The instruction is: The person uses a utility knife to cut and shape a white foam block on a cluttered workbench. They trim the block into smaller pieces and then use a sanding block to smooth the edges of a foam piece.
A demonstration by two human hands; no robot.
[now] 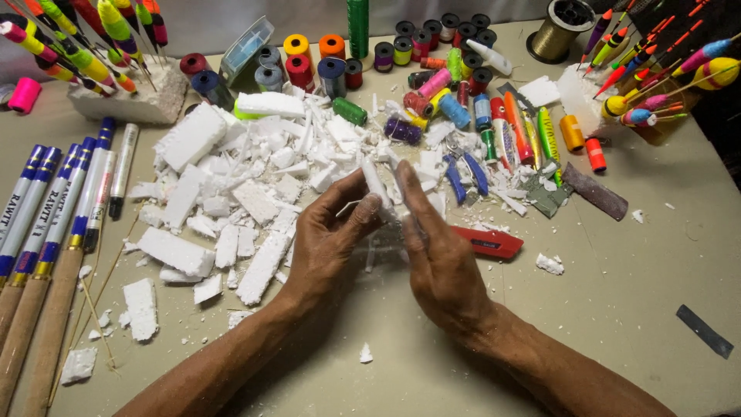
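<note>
My left hand (328,239) and my right hand (440,259) meet over the middle of the table, palms facing each other. Together they pinch a thin white foam stick (377,179) that points up and away from me between the fingertips. A fine wire or sliver shows by my left thumb. Under and behind the hands lies a heap of broken white foam pieces (255,181). A red utility knife (488,242) lies just right of my right hand.
Thread spools (332,71) in many colours crowd the far side. Bright fishing floats stick in foam blocks at far left (116,96) and far right (656,100). Rod handles (46,232) lie at the left edge. Blue-handled scissors (465,171), a sandpaper strip (594,191).
</note>
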